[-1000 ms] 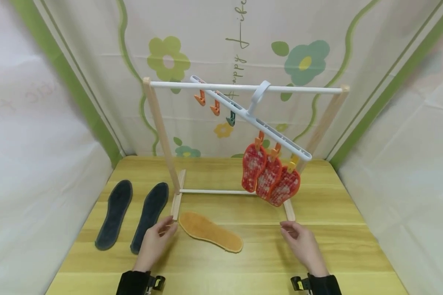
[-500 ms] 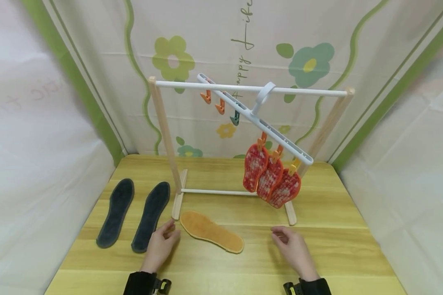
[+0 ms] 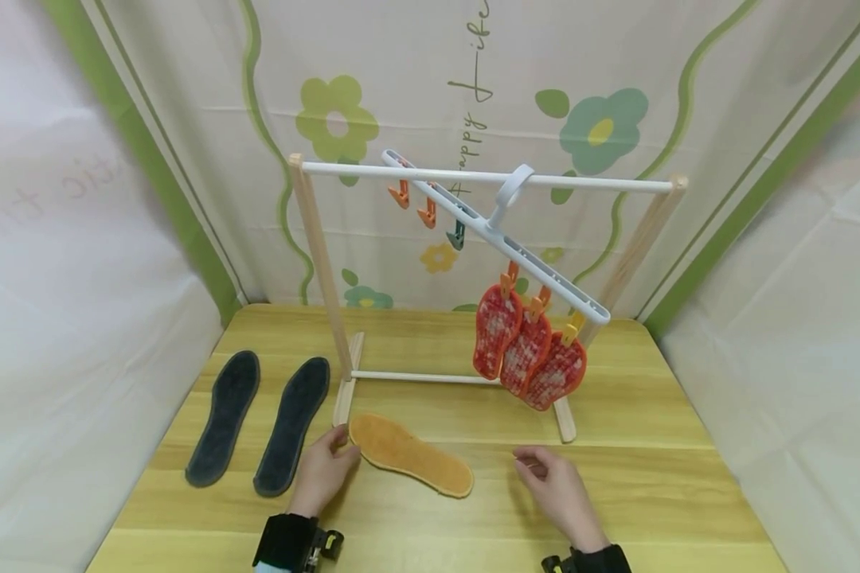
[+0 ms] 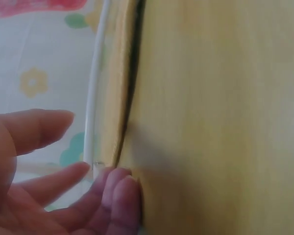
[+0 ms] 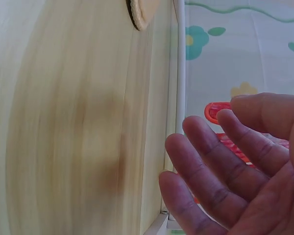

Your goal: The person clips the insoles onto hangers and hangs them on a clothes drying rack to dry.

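My left hand [image 3: 324,471] is at the left end of an orange insole [image 3: 412,456] that lies flat on the wooden table. In the left wrist view its fingertips [image 4: 122,193] come right up to the insole's end, thumb spread away. My right hand [image 3: 557,487] hovers over the table to the right of the insole, holding nothing, fingers loosely bent. Behind it, three red patterned insoles [image 3: 527,350] hang from clips on a light grey hanger [image 3: 498,235]. The hanger tilts down to the right, hooked over the rack's white top bar [image 3: 416,173].
Two dark grey insoles [image 3: 224,418] lie at the left of the table [image 3: 659,501]. Two orange clips and a green clip [image 3: 456,233] hang unused on the hanger's left half. The rack's wooden feet [image 3: 564,420] stand ahead of both hands. Printed cloth surrounds the table.
My left hand has moved right, from near the rack's left foot to the orange insole's end. My right hand has left the right foot, drawing inward and toward me.
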Tool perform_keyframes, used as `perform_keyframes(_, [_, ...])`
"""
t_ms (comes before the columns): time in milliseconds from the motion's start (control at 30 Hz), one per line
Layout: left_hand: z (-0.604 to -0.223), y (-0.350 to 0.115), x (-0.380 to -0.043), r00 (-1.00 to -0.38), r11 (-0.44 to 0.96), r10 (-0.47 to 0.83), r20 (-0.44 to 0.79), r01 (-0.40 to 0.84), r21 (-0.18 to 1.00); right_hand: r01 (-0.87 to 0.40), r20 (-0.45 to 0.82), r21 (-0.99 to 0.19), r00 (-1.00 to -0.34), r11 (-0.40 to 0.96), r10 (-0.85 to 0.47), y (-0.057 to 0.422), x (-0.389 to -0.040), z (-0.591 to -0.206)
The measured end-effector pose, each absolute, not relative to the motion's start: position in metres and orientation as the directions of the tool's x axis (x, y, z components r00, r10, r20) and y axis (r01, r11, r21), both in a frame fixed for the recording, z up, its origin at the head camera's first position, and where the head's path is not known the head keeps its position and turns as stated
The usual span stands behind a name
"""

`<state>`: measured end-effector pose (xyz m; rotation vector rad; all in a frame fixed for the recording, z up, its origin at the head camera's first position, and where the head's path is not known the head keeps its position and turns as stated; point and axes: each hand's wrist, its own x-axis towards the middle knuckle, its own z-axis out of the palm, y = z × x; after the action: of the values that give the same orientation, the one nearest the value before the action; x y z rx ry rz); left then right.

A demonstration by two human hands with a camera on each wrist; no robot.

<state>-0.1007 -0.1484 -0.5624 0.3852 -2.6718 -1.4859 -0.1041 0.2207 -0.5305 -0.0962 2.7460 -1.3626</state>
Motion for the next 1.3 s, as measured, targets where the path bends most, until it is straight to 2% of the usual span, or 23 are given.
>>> perform_keyframes(300, [-0.562,-0.141,-0.111,-0.978,0.566,-0.204,-0.05,-0.159,0.809,-0.029,-0.041,-0.8,-0.994,0.599,-0.103,0.218,-0.102,-0.529])
perform_keyframes(567, [-0.564,-0.134,-0.118,-0.974,0.687,-0.221,-0.046,-0.189,0.701,-0.023,-0.053,-0.802,-0.993,0.598,-0.109,0.218,-0.101,-0.528])
perform_keyframes(833, [-0.561,-0.127,-0.118,-0.97,0.735,-0.239,-0.038,-0.206,0.647,-0.022,-0.051,-0.808,-0.993,0.589,-0.107,0.219,-0.104,-0.53])
perform_keyframes(1033, [-0.559,-0.128,-0.121,-0.973,0.742,-0.224,-0.063,-0.212,0.636,-0.006,-0.068,-0.817,-0.992,0.576,-0.107,0.218,-0.107,-0.532])
perform_keyframes(1300, [-0.559,-0.129,-0.123,-0.972,0.68,-0.197,-0.125,-0.227,0.697,-0.01,-0.063,-0.819,-0.992,0.574,-0.108,0.218,-0.108,-0.534])
